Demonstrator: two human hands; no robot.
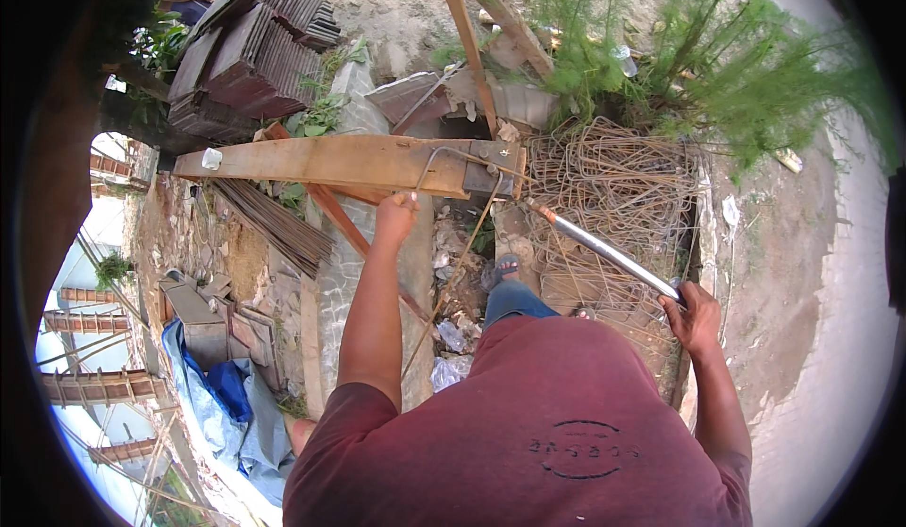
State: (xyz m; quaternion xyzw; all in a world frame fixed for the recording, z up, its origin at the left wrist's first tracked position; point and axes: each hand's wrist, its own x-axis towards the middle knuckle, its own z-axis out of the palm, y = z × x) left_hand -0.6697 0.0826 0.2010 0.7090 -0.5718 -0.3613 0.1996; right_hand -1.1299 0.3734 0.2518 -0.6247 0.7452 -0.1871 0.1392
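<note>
My left hand point(398, 214) is closed round one end of a thin steel rod point(459, 153), just in front of a wooden beam point(311, 159). The rod lies bent across the beam's right end, and a long straight part slants down toward my body. On that end sits a dark metal plate point(453, 170) with pegs. Out to the right, my right hand point(695, 317) grips the lower end of a silver pipe handle point(618, 256). Its rusty far tip reaches the beam's right end beside the rod; how they meet is too small to tell.
Right of the beam lies a heap of bent steel rods point(613, 178). Stacked roof tiles point(264, 50) stand at the far left, above a bundle of straight rods point(274, 225). A blue tarp point(226, 404) lies lower left. Green feathery branches point(717, 55) hang at the upper right.
</note>
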